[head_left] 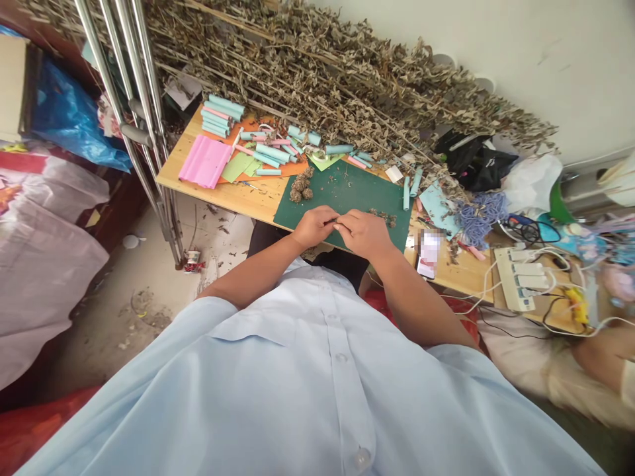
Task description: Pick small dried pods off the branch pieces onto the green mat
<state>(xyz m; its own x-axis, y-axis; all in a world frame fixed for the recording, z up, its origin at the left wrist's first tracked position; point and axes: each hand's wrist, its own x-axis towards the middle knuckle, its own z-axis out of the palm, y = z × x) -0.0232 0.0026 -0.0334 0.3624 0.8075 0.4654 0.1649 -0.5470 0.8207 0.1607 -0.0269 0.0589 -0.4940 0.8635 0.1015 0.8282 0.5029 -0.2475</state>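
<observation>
My left hand [316, 227] and my right hand [364, 231] meet at the near edge of a green cutting mat [342, 188]. Both are closed, fingertips pinched together around something small and dark that I cannot make out. Just beyond my left hand, a little heap of brown, crumbly balls [301, 186] rests on the mat. Loose dried plant crumbs [385, 217] lie to the right of my right hand.
Bundles of dried stalks [317, 66] cover the back of the table. Rolled blue paper tubes [272, 155] and a pink paper stack [206, 160] lie left. A phone [429, 253], blue yarn [480, 218] and a power strip [518, 279] sit right. Metal crutches [143, 119] stand at the left.
</observation>
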